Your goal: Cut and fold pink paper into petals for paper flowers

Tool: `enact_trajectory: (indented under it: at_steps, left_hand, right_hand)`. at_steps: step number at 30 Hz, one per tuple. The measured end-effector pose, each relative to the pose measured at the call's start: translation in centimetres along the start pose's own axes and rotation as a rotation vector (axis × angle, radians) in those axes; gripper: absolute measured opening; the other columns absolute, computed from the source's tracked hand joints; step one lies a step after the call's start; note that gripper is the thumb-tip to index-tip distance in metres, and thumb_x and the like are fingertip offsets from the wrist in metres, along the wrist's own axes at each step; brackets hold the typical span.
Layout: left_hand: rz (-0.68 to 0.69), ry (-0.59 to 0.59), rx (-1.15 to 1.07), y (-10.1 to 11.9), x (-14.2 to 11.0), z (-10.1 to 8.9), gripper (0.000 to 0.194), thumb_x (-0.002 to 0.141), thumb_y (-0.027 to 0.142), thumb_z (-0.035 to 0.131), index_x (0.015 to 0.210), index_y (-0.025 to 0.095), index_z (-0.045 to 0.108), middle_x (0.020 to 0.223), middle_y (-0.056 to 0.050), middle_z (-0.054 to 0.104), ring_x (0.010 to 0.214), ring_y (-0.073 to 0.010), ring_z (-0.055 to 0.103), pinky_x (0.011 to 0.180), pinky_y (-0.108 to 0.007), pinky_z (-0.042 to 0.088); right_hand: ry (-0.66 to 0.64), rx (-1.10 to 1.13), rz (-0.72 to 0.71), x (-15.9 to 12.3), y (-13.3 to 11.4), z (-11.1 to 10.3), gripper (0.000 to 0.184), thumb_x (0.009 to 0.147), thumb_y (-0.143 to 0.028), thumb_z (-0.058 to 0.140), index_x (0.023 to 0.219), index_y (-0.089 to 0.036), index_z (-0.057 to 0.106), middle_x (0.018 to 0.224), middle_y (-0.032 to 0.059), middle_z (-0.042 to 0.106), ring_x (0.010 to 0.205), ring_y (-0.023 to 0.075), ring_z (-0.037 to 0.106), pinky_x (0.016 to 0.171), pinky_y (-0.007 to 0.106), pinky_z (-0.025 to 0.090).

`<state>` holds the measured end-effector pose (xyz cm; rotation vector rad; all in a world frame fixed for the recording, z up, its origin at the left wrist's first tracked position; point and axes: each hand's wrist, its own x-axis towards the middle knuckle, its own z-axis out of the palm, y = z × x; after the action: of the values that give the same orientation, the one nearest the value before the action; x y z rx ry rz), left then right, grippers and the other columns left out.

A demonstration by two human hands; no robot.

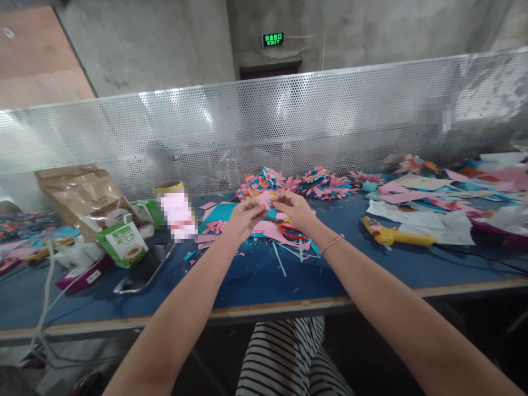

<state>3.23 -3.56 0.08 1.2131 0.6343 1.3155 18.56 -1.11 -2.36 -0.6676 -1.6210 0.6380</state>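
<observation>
Both hands meet above the table's middle, holding a small piece of pink paper (264, 198) between them. My left hand (249, 216) pinches its lower left part with thumb and fingers. My right hand (293, 209) is closed at the paper's right side, fingertips pressed together. Below my right hand lie red-handled scissors (293, 232), partly covered by paper. Pink sheets and blue paper (220, 213) with thin offcuts are spread under the hands. Just behind are fringed paper flowers (324, 184) in pink, blue and orange.
A yellow glue gun (396, 236) lies at right, its cord trailing off, near stacked coloured paper (424, 187). At left stand a brown paper bag (82, 192), a green-and-white carton (122, 242), a phone (144, 269) and a tissue pack (82, 269). A perforated metal screen (264, 121) runs behind.
</observation>
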Motion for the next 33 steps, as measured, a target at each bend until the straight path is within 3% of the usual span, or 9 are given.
enact_trajectory:
  at_steps: [7, 18, 33]
  left_hand:
    - [0.007, -0.016, -0.015, -0.4, 0.1, -0.1, 0.014, 0.055, 0.013, 0.069, 0.066, 0.013, 0.061, 0.064, 0.001, 0.059, 0.062, -0.0061, 0.056, 0.071, -0.023, 0.045]
    - [-0.038, 0.008, -0.006, -0.3, 0.1, -0.3, 0.012, 0.055, 0.009, 0.068, 0.064, 0.013, 0.062, 0.063, 0.001, 0.060, 0.060, -0.0064, 0.056, 0.071, -0.023, 0.046]
    - [-0.032, -0.006, 0.062, -0.6, 0.1, -0.3, 0.021, 0.052, 0.017, 0.072, 0.067, 0.012, 0.059, 0.062, 0.001, 0.059, 0.059, -0.0069, 0.055, 0.067, -0.023, 0.046]
  right_hand:
    - [-0.042, 0.039, 0.013, -0.3, -0.3, 0.3, 0.017, 0.068, -0.033, 0.058, 0.068, -0.016, 0.058, 0.066, -0.0007, 0.055, 0.063, 0.0103, 0.051, 0.064, 0.025, 0.042]
    - [-0.069, 0.048, 0.038, -0.4, -0.6, 0.3, 0.016, 0.068, -0.031, 0.057, 0.070, -0.016, 0.059, 0.066, -0.0003, 0.056, 0.062, 0.0099, 0.050, 0.063, 0.025, 0.042]
    - [-0.074, -0.154, 0.032, -0.6, -1.7, 0.4, 0.007, 0.069, -0.024, 0.049, 0.068, -0.017, 0.048, 0.060, -0.0028, 0.047, 0.055, 0.0091, 0.044, 0.053, 0.023, 0.038]
